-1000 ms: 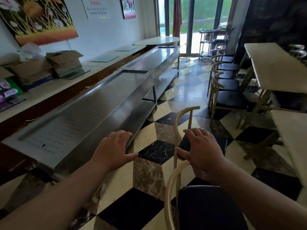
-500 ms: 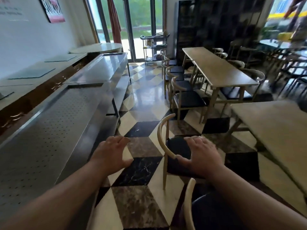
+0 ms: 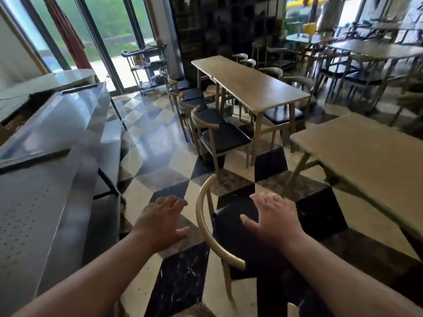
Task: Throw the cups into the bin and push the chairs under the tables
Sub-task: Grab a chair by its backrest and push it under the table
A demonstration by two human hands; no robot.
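Observation:
A wooden chair [image 3: 206,225] with a curved back rail and a black seat stands on the checkered floor right in front of me, out from the near table [image 3: 370,156] at my right. My left hand [image 3: 160,221] hovers to the left of the rail, fingers spread, holding nothing. Over the black seat my right hand [image 3: 272,219] is open too, not touching the rail. Another chair [image 3: 219,136] stands out from the far table [image 3: 249,84]. No cups or bin are in view.
A long steel counter [image 3: 45,161] runs along the left side. More chairs [image 3: 190,99] line the far table's left side. A trolley [image 3: 146,62] stands by the glass doors. Further tables and chairs [image 3: 357,72] fill the back right.
The view has swung to the right, away from the counter and towards the tables. The chair now lies between my two hands. Both hands stay open.

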